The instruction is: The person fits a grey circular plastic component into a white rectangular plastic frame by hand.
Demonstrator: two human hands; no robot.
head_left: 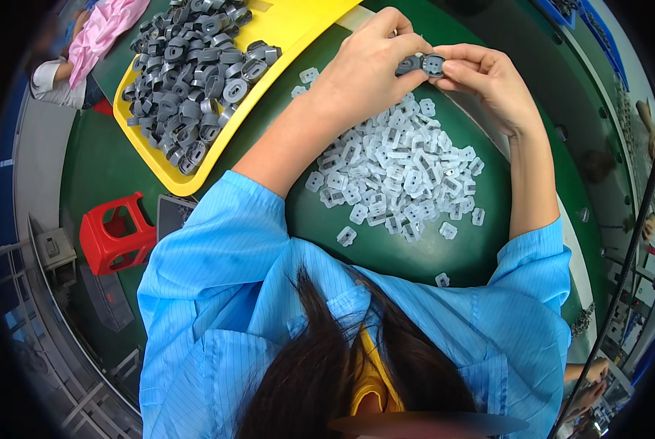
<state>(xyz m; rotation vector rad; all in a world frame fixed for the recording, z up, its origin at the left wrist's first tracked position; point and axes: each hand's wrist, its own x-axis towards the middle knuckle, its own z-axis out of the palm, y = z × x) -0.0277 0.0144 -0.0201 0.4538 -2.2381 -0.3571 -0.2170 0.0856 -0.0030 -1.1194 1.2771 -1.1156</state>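
Above the green table, my left hand point(371, 69) and my right hand point(495, 84) meet beyond a heap of small parts. The left fingers are closed on a dark grey plastic part point(408, 66), rounded in outline. Against its right side sits a lighter grey piece point(433, 65) with small holes, pinched between my right thumb and fingers. Whether the two are joined or only touching, I cannot tell. Below my hands lies the heap of small translucent white plastic pieces point(408, 172), some with a dark slot.
At the left a yellow tray point(188, 186) holds many dark grey ring-shaped parts point(188, 80). A red stool point(119, 233) stands on the floor beside a grey bin point(172, 212). Another person with pink cloth point(104, 33) is at the upper left; other hands point(589, 388) show at the lower right.
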